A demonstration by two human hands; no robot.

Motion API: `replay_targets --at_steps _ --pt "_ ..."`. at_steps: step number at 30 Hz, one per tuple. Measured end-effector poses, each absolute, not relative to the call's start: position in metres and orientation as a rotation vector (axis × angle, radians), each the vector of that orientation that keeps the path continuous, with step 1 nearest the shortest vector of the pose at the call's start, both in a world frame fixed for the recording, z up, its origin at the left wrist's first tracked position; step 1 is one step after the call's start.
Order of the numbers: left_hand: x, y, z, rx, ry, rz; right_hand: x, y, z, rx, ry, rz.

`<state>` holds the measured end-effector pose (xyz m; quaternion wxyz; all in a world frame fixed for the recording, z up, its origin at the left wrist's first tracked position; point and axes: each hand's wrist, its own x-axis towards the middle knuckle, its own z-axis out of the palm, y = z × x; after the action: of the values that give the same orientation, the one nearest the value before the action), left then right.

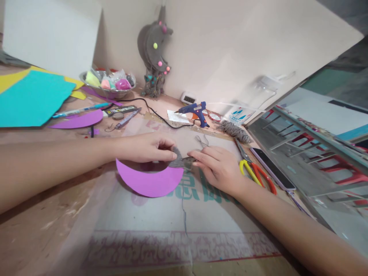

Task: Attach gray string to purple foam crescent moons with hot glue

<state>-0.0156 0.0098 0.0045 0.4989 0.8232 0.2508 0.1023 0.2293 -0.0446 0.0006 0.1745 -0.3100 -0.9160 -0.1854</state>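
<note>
A purple foam crescent (151, 180) lies on a clear plastic sheet (161, 230) in the middle of the table. Its right tip is covered by a grey piece (179, 161). My left hand (146, 147) rests on the crescent's upper edge, fingers pinched together on the grey piece. My right hand (220, 166) lies to the right of it, fingers close together and pressing the grey piece's right end flat against the table.
Yellow-and-orange scissors (254, 170) and a phone (271, 168) lie right of my right hand. Behind are a blue glue gun (195, 111), a bundle of grey twine (235, 131), a metal bowl of foam bits (110, 85), coloured sheets (31, 97) and a hanging grey moon (155, 46).
</note>
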Motion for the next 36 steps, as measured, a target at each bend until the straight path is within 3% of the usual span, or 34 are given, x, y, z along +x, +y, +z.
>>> replay_targets --at_steps 25,36 --pt "-0.0153 0.0097 0.0057 1.948 0.626 0.255 0.2264 -0.0479 0.0023 -0.939 -2.584 -0.394" --pt "-0.0148 0.0097 0.0038 1.920 0.582 0.320 0.2250 -0.0482 0.0048 -1.024 -2.560 -0.162"
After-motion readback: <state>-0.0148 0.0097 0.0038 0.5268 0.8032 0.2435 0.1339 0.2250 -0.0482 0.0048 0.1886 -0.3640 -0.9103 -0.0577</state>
